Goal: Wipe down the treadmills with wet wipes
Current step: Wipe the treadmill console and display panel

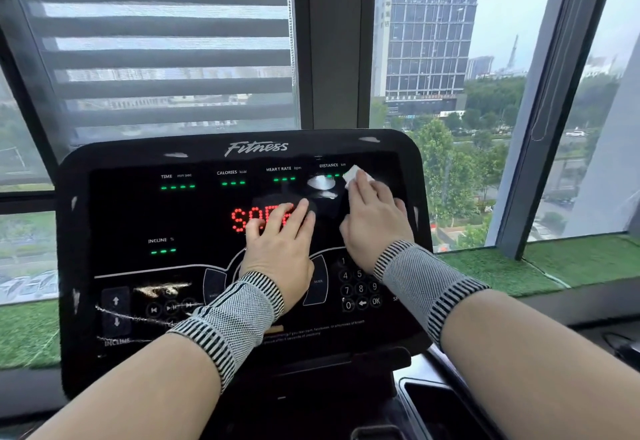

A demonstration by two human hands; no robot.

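Beyond tall windows (450, 58) lies a city, while on the treadmill console (138, 218) the right hand (375, 221) presses a limp, thin wet wipe (355, 173) under flat fingers (363, 185) near the distance readout, best held flat under the palm, and the left hand (277, 242) rests spread, holding nothing.

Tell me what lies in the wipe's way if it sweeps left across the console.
The left hand lies flat on the console, over the red display, directly left of the right hand pressing the wet wipe. Nothing else visible blocks it.
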